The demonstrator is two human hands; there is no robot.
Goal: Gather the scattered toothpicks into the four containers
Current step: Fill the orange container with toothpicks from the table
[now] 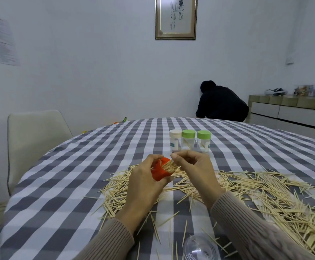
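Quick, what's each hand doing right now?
Left hand: grips the orange container, which is full of toothpicks.
Right hand: pinches toothpicks at the container's mouth.

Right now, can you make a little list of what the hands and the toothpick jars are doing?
left hand: holds the orange container, tilted
right hand: pinches toothpicks at the container's mouth
bundle of toothpicks: sticks out of the orange container
capped jars: three upright, in a row behind the hands
loose toothpicks: scattered on the checked tablecloth
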